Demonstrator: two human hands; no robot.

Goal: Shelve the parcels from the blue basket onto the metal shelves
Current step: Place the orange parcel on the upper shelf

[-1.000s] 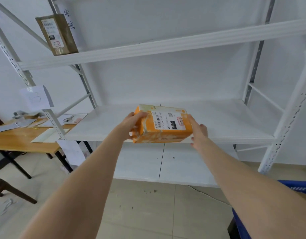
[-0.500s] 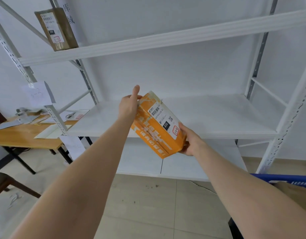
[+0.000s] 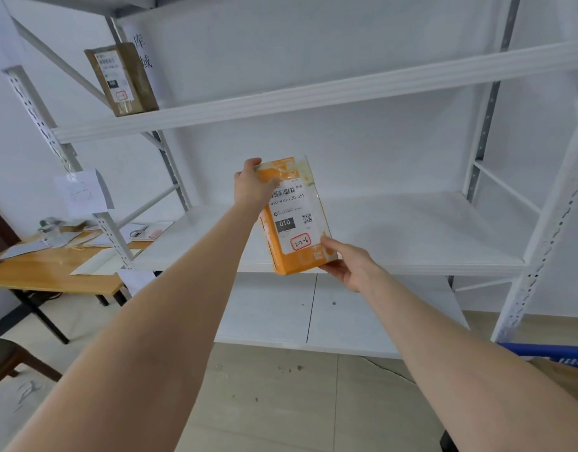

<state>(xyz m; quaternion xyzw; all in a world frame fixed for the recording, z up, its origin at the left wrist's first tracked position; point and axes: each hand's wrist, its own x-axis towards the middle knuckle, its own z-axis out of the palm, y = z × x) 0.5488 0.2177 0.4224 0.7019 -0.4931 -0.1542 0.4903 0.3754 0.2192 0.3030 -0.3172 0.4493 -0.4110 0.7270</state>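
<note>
While both hands hold it, the orange cardboard parcel (image 3: 295, 220) stands up on its short end, in front of the middle white metal shelf (image 3: 411, 230). Its bottom edge is level with the front edge of that shelf, but I cannot tell if the two touch. The parcel's white label with a barcode and the number 010 faces the camera.

The left hand (image 3: 253, 185) grips the top left corner of the parcel, with its fingers curled over the top. The right hand (image 3: 349, 265) holds the bottom right corner, with the thumb pressed on the front and the fingers under it.

A brown cardboard parcel (image 3: 121, 79) stands on end at the left of the upper white metal shelf (image 3: 313, 96). The rim of the blue plastic basket (image 3: 548, 350) peeks in at the lower right, near the floor. To the left, a wooden worktop (image 3: 52, 272) carries papers.
</note>
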